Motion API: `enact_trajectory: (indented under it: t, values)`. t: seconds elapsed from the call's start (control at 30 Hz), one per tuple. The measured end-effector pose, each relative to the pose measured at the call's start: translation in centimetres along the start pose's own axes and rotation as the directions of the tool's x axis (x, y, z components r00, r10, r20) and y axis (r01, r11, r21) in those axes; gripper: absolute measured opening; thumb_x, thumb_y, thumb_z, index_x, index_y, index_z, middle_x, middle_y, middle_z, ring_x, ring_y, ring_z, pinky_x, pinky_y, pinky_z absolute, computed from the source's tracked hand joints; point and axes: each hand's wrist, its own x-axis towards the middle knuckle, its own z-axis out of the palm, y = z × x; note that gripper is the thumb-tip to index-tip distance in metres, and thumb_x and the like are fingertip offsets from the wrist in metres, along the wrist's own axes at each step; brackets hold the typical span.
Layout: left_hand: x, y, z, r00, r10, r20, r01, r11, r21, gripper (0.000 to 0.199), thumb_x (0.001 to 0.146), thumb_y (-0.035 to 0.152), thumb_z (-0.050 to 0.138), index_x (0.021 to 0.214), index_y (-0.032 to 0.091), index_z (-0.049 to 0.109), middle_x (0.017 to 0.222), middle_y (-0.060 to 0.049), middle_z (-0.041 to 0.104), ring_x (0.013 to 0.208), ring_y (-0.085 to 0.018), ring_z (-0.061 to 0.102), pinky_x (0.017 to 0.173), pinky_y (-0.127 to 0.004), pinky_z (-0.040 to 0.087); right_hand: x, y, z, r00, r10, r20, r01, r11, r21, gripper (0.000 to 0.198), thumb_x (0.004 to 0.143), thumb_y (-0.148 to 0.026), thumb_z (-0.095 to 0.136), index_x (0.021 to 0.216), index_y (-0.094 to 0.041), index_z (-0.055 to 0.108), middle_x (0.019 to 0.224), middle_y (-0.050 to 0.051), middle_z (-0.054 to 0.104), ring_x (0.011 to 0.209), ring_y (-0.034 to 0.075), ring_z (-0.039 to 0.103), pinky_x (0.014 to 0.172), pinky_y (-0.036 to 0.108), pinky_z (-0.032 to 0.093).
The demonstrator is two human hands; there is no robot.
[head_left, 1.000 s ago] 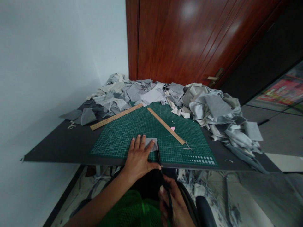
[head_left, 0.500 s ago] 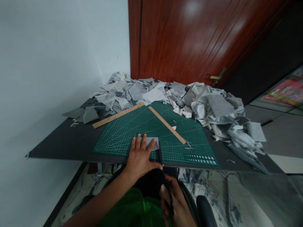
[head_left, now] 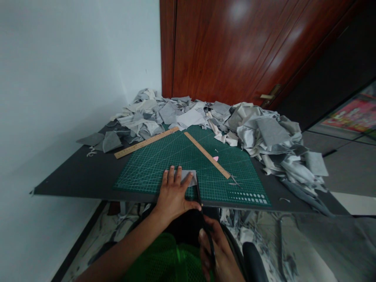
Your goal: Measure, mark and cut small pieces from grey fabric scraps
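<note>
My left hand [head_left: 173, 194] lies flat with fingers spread over a small grey piece of fabric [head_left: 191, 178], pressing it to the green cutting mat [head_left: 141, 172]. Its thumb reaches right and touches the scissors near their pivot. Below the table's front edge, my right hand [head_left: 217, 246] is wrapped round the black handles of the scissors [head_left: 199, 196]. Their dark blades point away from me and lie along the fabric's right edge. Whether the blades are parted I cannot tell.
Two wooden rulers, a left one [head_left: 147, 142] and a right one [head_left: 207, 154], lie angled on the mat. Heaps of grey fabric scraps [head_left: 273, 133] line the table's back and right. Thin trimmings [head_left: 235, 181] and a pink scrap [head_left: 216, 158] lie near the right ruler. A door [head_left: 223, 51] stands behind.
</note>
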Motion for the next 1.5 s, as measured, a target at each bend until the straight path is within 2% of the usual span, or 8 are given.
enact_trajectory:
  t: [0.53, 0.7, 0.9, 1.2, 1.5]
  values:
    - [-0.04, 0.08, 0.01, 1.000, 0.000, 0.009, 0.000, 1.000, -0.005, 0.123, 0.059, 0.102, 0.047, 0.153, 0.024, 0.048, 0.158, -0.023, 0.041, 0.147, -0.052, 0.029, 0.119, -0.065, 0.017, -0.11, 0.34, 0.07, 1.000, -0.007, -0.005, 0.007, 1.000, -0.012, 0.078, 0.077, -0.074, 0.072, 0.131, -0.023, 0.049, 0.064, -0.009, 0.052, 0.042, 0.005, 0.040, 0.034, 0.015, 0.036]
    - [-0.03, 0.03, 0.09, 1.000, 0.003, 0.006, -0.003, 1.000, 0.005, 0.123, 0.059, 0.101, 0.052, 0.154, 0.023, 0.047, 0.158, -0.022, 0.041, 0.148, -0.052, 0.029, 0.119, -0.065, 0.017, -0.23, 0.47, -0.09, 1.000, -0.017, -0.007, 0.017, 1.000, -0.009, 0.080, 0.078, -0.074, 0.072, 0.134, -0.024, 0.046, 0.069, -0.008, 0.055, 0.042, 0.005, 0.040, 0.035, 0.016, 0.037]
    - [-0.07, -0.12, 0.46, 1.000, 0.010, -0.007, -0.010, 1.000, 0.004, 0.122, 0.059, 0.099, 0.056, 0.154, 0.024, 0.047, 0.159, -0.021, 0.041, 0.148, -0.052, 0.027, 0.119, -0.066, 0.017, -0.36, 0.41, -0.16, 1.000, -0.014, 0.004, 0.014, 1.000, -0.004, 0.077, 0.079, -0.072, 0.073, 0.132, -0.023, 0.048, 0.065, -0.009, 0.052, 0.041, 0.006, 0.040, 0.035, 0.017, 0.037]
    - [0.02, 0.02, 0.05, 1.000, 0.000, 0.007, 0.000, 1.000, -0.007, 0.123, 0.056, 0.102, 0.051, 0.152, 0.024, 0.049, 0.158, -0.022, 0.042, 0.147, -0.053, 0.028, 0.119, -0.066, 0.017, -0.44, 0.39, 0.10, 0.999, -0.017, -0.027, 0.017, 1.000, -0.017, 0.078, 0.076, -0.074, 0.073, 0.131, -0.024, 0.050, 0.064, -0.009, 0.053, 0.042, 0.006, 0.039, 0.034, 0.016, 0.037]
    - [-0.03, -0.02, 0.48, 1.000, 0.001, -0.007, -0.001, 1.000, 0.004, 0.121, 0.058, 0.099, 0.057, 0.153, 0.025, 0.048, 0.159, -0.020, 0.042, 0.148, -0.052, 0.028, 0.119, -0.065, 0.016, -0.49, 0.18, 0.10, 1.000, -0.016, -0.015, 0.016, 1.000, -0.022, 0.079, 0.076, -0.074, 0.073, 0.132, -0.022, 0.050, 0.061, -0.009, 0.053, 0.038, 0.005, 0.036, 0.034, 0.016, 0.036]
